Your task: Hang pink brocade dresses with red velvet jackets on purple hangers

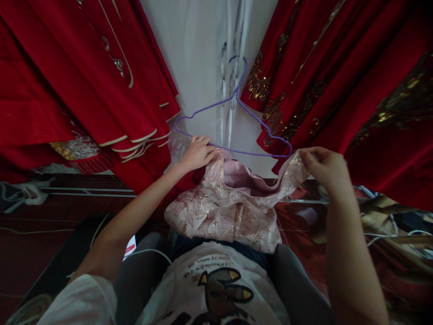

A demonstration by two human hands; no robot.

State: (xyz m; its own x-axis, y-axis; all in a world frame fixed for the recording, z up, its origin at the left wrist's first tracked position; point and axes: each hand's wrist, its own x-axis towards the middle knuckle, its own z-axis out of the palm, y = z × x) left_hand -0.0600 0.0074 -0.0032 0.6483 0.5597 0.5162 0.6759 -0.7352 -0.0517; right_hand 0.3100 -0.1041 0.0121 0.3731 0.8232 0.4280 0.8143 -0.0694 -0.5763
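A pink, gold-patterned garment (230, 207) hangs in front of me, its body drooping over my lap. My left hand (198, 153) is closed on the garment's left shoulder and on the bottom bar of a purple wire hanger (233, 101). My right hand (323, 164) pinches the garment's right shoulder edge beside the hanger's right end. The hanger stands upright above the garment, its hook up near a white wall. The inside lining of the garment's neck opening shows between my hands.
Red embroidered garments hang on the left (84, 81) and on the right (355, 90), crowding both sides. A white wall (196, 54) lies straight ahead. Dark red floor tiles (40, 234), white cables (399, 234) and a dark bag sit below.
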